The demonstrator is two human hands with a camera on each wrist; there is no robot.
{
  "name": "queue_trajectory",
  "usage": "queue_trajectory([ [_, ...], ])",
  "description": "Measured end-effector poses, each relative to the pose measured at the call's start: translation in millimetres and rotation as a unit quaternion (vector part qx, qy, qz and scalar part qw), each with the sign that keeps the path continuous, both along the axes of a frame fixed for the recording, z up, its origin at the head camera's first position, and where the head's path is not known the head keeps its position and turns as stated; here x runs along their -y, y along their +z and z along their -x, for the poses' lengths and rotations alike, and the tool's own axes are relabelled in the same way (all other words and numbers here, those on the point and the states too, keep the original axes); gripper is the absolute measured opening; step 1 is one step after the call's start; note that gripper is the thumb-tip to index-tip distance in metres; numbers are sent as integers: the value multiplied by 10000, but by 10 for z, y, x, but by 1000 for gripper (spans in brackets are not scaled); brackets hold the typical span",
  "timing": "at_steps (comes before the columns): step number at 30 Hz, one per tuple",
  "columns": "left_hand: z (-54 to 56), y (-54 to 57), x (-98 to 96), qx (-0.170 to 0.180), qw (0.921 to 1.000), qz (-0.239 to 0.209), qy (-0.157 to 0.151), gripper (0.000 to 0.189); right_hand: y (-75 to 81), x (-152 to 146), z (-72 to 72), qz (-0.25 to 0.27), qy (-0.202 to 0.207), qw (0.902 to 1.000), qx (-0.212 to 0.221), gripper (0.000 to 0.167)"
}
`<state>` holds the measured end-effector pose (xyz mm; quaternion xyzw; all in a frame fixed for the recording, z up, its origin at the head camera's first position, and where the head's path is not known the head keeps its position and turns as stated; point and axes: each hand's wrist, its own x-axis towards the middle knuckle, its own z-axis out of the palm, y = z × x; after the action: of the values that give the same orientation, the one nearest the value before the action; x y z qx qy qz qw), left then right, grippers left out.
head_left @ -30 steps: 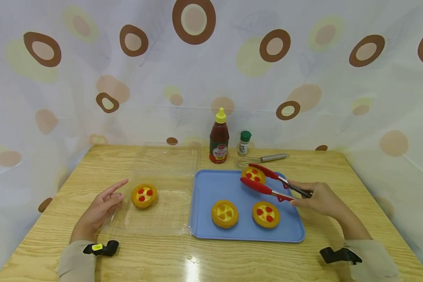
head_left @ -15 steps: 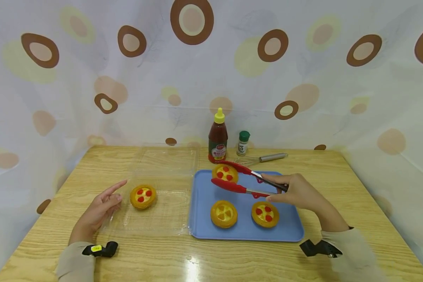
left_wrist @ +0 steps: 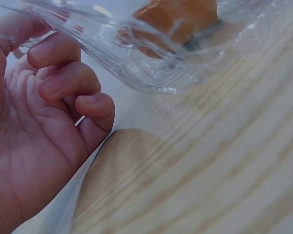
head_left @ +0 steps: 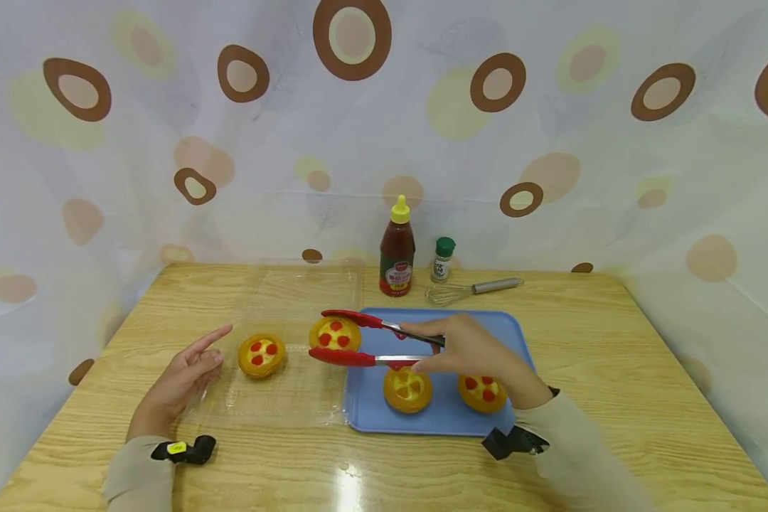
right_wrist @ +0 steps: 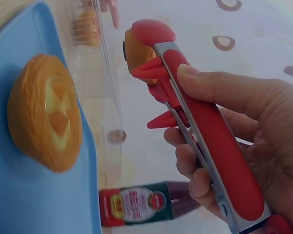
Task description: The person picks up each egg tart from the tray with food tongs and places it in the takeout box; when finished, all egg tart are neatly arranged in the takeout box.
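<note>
Hands (head_left: 466,348) apart, one tart (head_left: 482,396) partly hidden

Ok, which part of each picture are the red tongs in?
Head: red tongs just below the centre.
Left wrist: not in it.
Right wrist: red tongs from upper middle to lower right.
Shared landmark: the clear plastic container, visible in all three.

- we've got tray (head_left: 444,424) R of box (head_left: 281,398)
- 1 tart (head_left: 262,356) in box, 2 tarts (head_left: 407,390) on tray, another tart (head_left: 336,336) btwn tongs (head_left: 358,358)
- bottle (head_left: 397,259) L of shaker (head_left: 443,264), whisk (head_left: 480,288) in front, all behind tray
</note>
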<state>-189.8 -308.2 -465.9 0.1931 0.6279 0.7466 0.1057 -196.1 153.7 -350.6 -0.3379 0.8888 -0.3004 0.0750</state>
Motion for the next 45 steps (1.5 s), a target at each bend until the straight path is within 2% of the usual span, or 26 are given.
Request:
queue_trajectory([
  [11,30,-2,3,-47,10000,74,35,53,-35,416,125,-495,281,9984,-48,59],
  [14,41,1,3,-93,9999,12,-63,54,-34,483,143,-650,258,9976,-1,58],
  [21,65,-3,0,-264,9979,-308,-505,56,-33,603,163,-1144,200,9932,-62,60],
  [24,63,-9,2,-284,9972,-381,-578,56,-27,633,164,-1284,127,9916,-51,61],
  [36,26,-27,3,-172,9984,-365,-406,58,60,750,179,-1673,-76,9858,113,63],
  [45,31,-34,18,-257,9973,-439,-526,59,154,871,227,-2092,79,9777,-174,63],
])
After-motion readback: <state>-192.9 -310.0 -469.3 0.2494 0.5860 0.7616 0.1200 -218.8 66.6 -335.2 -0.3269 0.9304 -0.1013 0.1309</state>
